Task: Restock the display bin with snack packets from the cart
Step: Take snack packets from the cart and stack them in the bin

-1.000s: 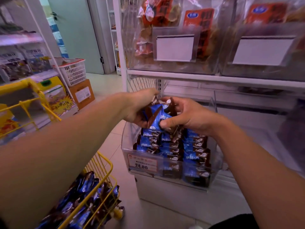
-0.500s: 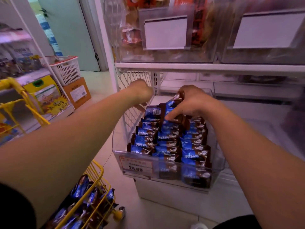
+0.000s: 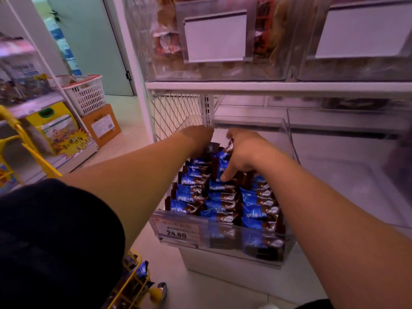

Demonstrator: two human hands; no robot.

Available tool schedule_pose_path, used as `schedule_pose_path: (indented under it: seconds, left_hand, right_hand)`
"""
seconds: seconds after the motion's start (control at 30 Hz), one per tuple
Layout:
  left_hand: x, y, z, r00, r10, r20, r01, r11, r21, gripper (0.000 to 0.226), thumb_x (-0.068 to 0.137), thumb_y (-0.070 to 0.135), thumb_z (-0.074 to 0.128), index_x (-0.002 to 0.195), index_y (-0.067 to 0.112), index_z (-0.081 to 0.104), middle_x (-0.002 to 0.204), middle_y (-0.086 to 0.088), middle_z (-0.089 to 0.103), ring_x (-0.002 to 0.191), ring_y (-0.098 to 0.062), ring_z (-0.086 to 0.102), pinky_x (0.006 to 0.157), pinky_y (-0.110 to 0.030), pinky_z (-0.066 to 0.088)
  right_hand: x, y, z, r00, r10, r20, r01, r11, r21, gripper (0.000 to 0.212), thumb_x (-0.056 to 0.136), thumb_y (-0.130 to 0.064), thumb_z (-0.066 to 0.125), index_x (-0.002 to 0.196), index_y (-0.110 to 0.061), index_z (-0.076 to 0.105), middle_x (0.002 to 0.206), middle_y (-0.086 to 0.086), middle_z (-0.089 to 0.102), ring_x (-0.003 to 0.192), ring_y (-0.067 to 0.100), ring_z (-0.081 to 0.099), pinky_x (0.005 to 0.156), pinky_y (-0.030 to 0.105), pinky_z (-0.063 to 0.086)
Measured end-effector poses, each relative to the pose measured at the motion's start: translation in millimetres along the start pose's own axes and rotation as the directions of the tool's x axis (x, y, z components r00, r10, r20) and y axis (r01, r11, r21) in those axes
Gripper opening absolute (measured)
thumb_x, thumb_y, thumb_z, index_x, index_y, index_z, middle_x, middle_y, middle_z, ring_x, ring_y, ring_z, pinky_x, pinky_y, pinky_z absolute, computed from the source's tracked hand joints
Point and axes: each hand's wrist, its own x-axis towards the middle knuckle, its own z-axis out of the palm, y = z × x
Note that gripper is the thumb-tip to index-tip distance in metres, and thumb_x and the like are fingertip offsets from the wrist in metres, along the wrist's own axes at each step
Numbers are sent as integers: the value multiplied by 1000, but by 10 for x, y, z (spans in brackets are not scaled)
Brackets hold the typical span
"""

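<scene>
Both hands were down in the clear display bin point(image 3: 287, 139), among the blue-and-brown snack packets point(image 3: 223, 197).

The right hand point(image 3: 245, 152) had its fingers point(image 3: 226, 175) curled round an upright packet point(image 3: 220, 162) at the back of the rows, pinching it. The left hand point(image 3: 197, 137) rested on the packets just beside it; I could not tell how its fingers lay. More packets sat in the yellow cart point(image 3: 133, 284) at lower left. A price tag point(image 3: 176, 228) was fixed to the bin's front wall.
</scene>
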Motion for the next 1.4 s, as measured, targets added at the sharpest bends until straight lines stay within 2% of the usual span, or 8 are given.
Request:
schedule_pose_path:
  seconds: [0.33,0.5,0.7,0.9,0.97,1.13,1.3,1.4]
  left_hand:
    - [15,-136,-194,976,18,-217,-5,998,58,28,89,25,69,112,11,62,112,-12,62,97,-31,62,70,-35,45]
    - [14,-238,-262,975,44,-216,-51,998,-25,23,84,13,74,106,17,68,115,-8,64,103,-31,60,80,-37,50]
    - [82,-336,-226,976,109,-189,-145,972,-185,31,88,2,68,113,19,71,121,-4,67,110,-24,61,91,-36,49]
    - [35,-390,-235,992,51,-112,-87,932,-351,39,97,1,47,133,13,58,135,-10,60,123,-25,55,103,-37,45]
    - [-16,-396,-252,997,62,-40,-71,958,-278,37,97,10,47,133,15,57,137,-10,57,122,-27,53,103,-42,44]
    - [-134,-338,-276,983,100,155,-78,987,-143,43,87,53,53,123,27,54,114,-5,63,96,-24,54,83,-37,44]
    - [-188,-303,-185,988,149,40,-151,986,76,73,69,55,81,128,28,50,115,3,63,105,-24,59,92,-37,48]
    - [-181,-281,-164,985,167,32,-170,976,136,70,69,57,81,125,27,52,114,3,62,106,-23,58,96,-36,43]
  right_hand:
    - [12,4,-3,997,77,-23,-79,992,-98,68,53,-36,98,102,-13,56,90,5,58,77,25,62,70,38,59]
    - [122,-148,89,997,44,-57,-44,999,16,78,54,-29,98,120,-12,59,105,8,61,85,29,67,75,45,63]
    - [409,-294,195,996,53,-77,-45,994,99,73,63,-29,94,124,-6,61,103,8,61,81,23,57,68,33,50]
    - [590,-276,310,988,132,-75,-109,961,255,88,66,-32,94,136,-6,48,129,12,61,109,27,61,76,33,47]
    - [590,-238,297,985,162,-58,-145,962,233,93,66,-31,94,140,-4,44,129,13,60,115,29,61,82,36,51]
    - [632,-172,303,982,146,-120,-127,981,149,59,76,-23,88,123,-3,58,96,8,58,80,21,52,71,27,45]
    - [687,-198,413,988,67,-136,-39,979,199,52,80,-24,84,122,-5,60,120,10,64,106,25,62,76,24,43]
    - [687,-256,483,996,3,-86,5,996,92,49,91,-26,72,131,-6,52,130,13,57,120,30,55,100,33,43]
